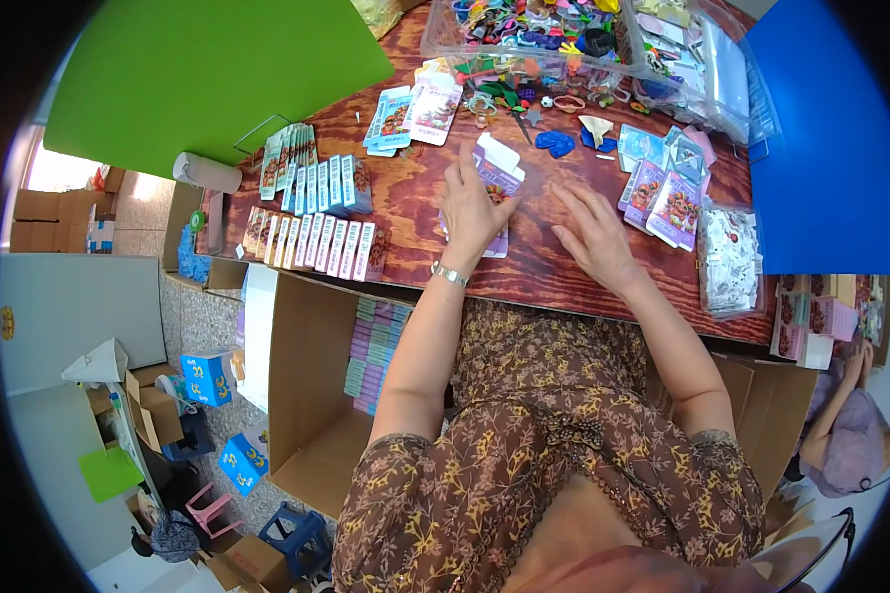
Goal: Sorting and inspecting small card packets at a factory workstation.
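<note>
My left hand lies over a small purple carton, gripping it between thumb and fingers. White flaps stand open at the carton's far end, and the palm covers much of its middle. Beside it, my right hand hovers low over or rests on the wooden table, fingers apart and holding nothing. To the right lie flat purple cartons and a few pale blue packets. Blue balloon-like pieces and small trinkets are scattered beyond my hands.
Rows of filled cartons stand at the left, with flat cartons behind. A clear bin of colourful trinkets sits at the back. A tub of white packets is at right. Green and blue panels flank the table. Another person sits far right.
</note>
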Available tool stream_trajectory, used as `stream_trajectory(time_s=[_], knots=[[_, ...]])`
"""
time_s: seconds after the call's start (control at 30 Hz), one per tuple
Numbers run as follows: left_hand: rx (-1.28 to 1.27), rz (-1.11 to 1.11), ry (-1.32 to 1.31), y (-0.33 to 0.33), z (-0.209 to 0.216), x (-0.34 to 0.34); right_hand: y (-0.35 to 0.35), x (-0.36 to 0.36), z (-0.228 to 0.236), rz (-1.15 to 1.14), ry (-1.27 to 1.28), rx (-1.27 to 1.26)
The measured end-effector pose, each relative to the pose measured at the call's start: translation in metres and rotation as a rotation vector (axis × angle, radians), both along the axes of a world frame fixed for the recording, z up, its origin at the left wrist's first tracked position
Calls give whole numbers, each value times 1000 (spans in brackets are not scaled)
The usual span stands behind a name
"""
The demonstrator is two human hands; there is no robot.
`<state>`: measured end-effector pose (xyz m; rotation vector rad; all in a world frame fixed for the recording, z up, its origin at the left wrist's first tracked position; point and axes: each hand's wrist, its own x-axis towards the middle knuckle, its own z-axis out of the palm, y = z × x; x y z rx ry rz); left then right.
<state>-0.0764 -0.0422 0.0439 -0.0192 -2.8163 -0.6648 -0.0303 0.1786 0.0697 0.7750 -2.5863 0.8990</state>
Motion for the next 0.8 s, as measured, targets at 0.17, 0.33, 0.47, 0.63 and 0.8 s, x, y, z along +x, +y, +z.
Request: stream_trajectory(time_s=[0.17,0.33,0.47,0.63,0.8], knots=[[376,-165,214,25,10,32,-11,2,5,-13,48,-190],[883,-189,117,52,15,60,-6,11,7,-8,-5,-291],[677,-337,193,52,-9,63,2,18,14,-35,-128,-279],[691,-380,243,57,-18,74,11,24,16,19,-5,-200],[820,-417,220,60,-14,77,14,24,25,97,62,-198]])
